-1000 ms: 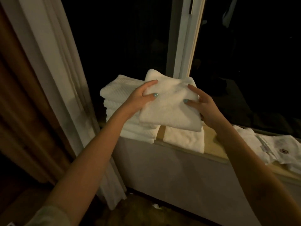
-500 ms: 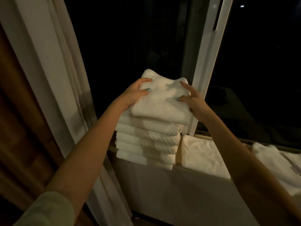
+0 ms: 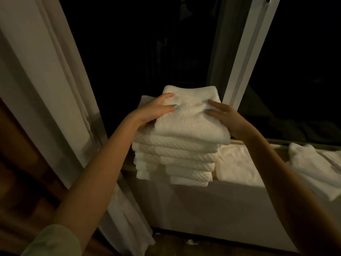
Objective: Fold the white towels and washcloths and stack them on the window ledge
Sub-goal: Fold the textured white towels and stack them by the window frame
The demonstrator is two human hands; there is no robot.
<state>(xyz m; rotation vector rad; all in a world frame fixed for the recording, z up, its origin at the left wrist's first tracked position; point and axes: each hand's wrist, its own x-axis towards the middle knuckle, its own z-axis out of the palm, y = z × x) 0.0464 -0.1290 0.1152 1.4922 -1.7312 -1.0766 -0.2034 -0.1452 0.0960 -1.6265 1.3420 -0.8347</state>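
Note:
A folded white washcloth (image 3: 190, 117) lies on top of a stack of folded white towels (image 3: 175, 159) on the window ledge (image 3: 280, 145). My left hand (image 3: 156, 109) grips the cloth's left edge, thumb on top and fingers tucked under it. My right hand (image 3: 221, 115) holds its right edge the same way, thumb on top. A flat folded white towel (image 3: 238, 165) lies on the ledge just right of the stack.
More white cloths (image 3: 317, 163) lie loosely on the ledge at the far right. A white curtain (image 3: 46, 89) hangs at the left beside the stack. A white window frame post (image 3: 247, 58) rises behind the stack, with dark glass on both sides.
Both hands carried the folded washcloth left and set it down on top of the stack. The view shifted so the stack sits nearer the centre.

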